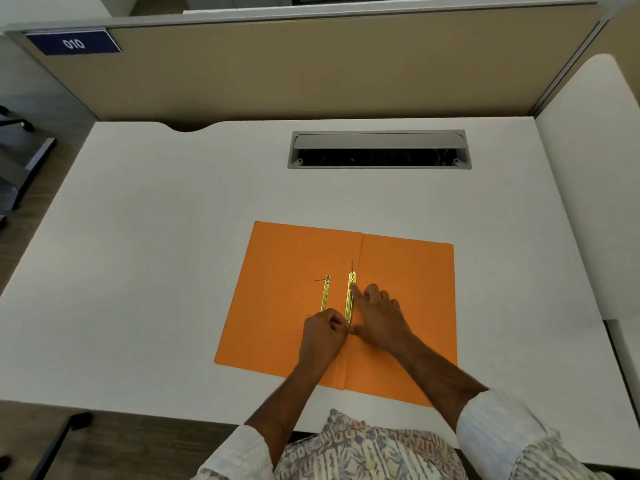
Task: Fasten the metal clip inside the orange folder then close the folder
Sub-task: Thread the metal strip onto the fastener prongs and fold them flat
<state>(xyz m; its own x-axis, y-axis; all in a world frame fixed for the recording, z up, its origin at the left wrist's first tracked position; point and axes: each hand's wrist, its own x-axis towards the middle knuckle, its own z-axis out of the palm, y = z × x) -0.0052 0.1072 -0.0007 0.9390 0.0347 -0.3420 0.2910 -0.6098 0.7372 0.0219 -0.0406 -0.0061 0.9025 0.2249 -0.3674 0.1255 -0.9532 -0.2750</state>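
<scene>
From my remote seat, a blue sign (73, 43) reading 010 hangs far left on the partition. The white tabletop (156, 237) carries the orange folder (277, 289), lying open and flat near its front edge. On its left leaf I see a thin brass strip (325, 293), then the metal clip (350, 299) beside the crease. The left hand (323, 332) is curled narrow, pinching the clip's near end. The right hand (379, 315) spreads wide, forefinger pressing the clip. Beyond lies a cable hatch (379, 149).
</scene>
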